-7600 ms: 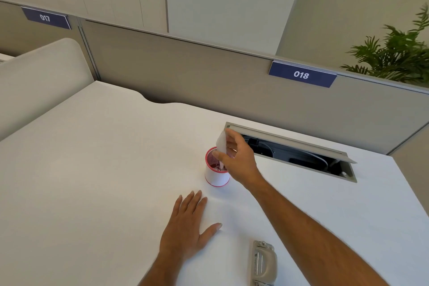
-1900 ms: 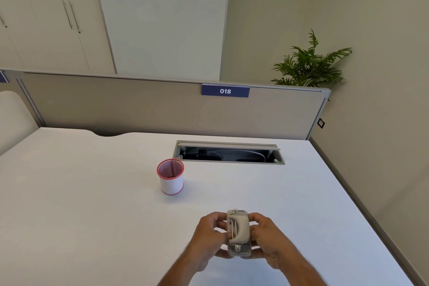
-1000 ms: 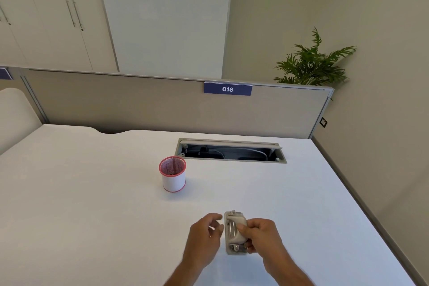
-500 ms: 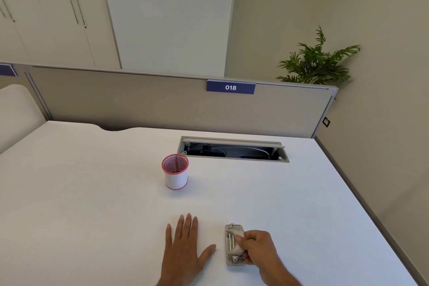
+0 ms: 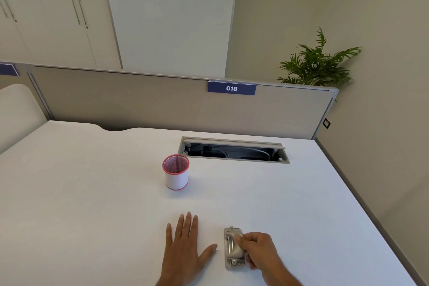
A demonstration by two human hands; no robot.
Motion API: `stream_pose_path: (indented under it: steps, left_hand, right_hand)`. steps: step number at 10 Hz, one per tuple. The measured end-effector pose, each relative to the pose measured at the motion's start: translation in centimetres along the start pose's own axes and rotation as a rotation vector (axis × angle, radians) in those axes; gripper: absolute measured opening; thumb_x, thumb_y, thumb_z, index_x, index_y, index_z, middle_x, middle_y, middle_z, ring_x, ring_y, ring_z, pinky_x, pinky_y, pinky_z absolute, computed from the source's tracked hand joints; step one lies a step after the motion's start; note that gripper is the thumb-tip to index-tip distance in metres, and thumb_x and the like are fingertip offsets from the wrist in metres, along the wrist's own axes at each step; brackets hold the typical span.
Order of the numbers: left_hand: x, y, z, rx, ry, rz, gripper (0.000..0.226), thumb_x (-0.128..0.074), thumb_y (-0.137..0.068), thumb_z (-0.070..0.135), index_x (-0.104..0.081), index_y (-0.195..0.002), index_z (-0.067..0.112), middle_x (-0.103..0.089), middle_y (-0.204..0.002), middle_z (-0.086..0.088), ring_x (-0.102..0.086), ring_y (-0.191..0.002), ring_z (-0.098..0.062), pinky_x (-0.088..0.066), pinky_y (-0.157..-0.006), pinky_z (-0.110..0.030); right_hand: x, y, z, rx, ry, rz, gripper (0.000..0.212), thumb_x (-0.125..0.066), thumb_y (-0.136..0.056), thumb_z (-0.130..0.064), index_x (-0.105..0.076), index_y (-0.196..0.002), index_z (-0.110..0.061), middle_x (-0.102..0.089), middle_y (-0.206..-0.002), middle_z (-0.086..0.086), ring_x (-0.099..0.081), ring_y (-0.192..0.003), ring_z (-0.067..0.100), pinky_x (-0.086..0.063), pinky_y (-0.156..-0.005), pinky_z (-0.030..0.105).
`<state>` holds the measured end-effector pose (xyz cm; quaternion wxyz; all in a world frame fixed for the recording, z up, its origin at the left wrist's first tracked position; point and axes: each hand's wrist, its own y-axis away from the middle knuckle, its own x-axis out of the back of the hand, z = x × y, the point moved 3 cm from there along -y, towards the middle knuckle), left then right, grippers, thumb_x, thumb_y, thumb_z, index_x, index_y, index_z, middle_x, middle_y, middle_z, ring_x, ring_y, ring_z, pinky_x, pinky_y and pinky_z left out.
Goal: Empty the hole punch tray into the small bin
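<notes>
Grey metal-and-plastic hole punch (image 5: 234, 249) lying flat near the front edge of the white desk (image 5: 92, 193). Right hand (image 5: 260, 249) closed over its right side; left hand (image 5: 185, 251) spread flat, just beside it. Small white cylindrical bin with red mesh rim (image 5: 176, 175) upright, well apart behind; open cable hatch (image 5: 233, 151) beyond.

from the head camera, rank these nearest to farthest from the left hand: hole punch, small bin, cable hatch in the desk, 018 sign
Measured from the left hand, lying flat on the desk:
1. Grey metal hole punch, just to its right, under the right hand.
2. Small white bin with a red rim, straight ahead.
3. Open cable hatch, farther back and right.
4. Blue 018 sign, on the partition.
</notes>
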<state>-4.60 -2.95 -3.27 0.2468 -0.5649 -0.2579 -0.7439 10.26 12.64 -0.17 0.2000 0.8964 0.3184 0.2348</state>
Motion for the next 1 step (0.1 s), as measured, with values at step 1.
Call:
stream_pose_path:
  steps: [1]
  left_hand:
    - [-0.27, -0.37, -0.12, -0.029, -0.031, 0.087, 0.091, -0.041, -0.079, 0.076, -0.065, -0.13, 0.005, -0.064, -0.138, -0.014, -0.06, -0.127, -0.033, 0.004, -0.115, -0.043]
  right_hand:
    - [1.47, 0.13, -0.85, 0.096, 0.006, 0.15, 0.026, -0.083, -0.076, -0.037, -0.073, -0.09, -0.018, -0.077, -0.078, 0.012, -0.054, -0.049, 0.016, -0.042, -0.045, 0.025]
